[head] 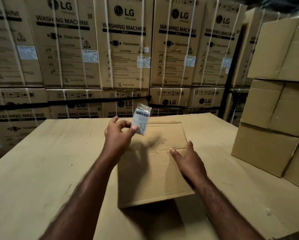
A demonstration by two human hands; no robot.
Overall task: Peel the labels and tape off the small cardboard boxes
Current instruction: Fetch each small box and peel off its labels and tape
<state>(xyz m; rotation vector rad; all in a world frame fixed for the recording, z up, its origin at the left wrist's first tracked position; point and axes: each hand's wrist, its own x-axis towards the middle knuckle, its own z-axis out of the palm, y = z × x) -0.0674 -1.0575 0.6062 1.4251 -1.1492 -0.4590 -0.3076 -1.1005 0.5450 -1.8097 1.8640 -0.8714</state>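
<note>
Stacking up along the back, from the far left across most of the view, tall cartons (67,49) printed "LG WASHING MACHINE" stand in two tiers, bound with white straps and bearing small white stickers. In front of them a broad cardboard-covered table (41,161) fills the lower half of the view, its left part scuffed with dark marks. Left of centre the left hand (117,134) is raised above the table, its thumb and forefinger nipped on the lower corner of a label (141,118), with the other fingers spread loosely behind. The label is a white slip with a barcode near its top and fine print below. It stands nearly upright in the air and tilts a little to the right, and a crinkled clear strip sticks up from its upper edge. It is off the box (150,184) and hangs over the box's far left corner without touching it. The box is small and plain brown. It lies on the table at centre with its top face up, a seam crosses that face, and the left hand's shadow falls on it. To the right the right hand (188,161) lies flat with its fingers straight and apart, its fingertips on the box's top near the right edge, gripping nothing. At the far right a stack (275,110) of plain brown boxes stands on the table, well apart from the box.
</note>
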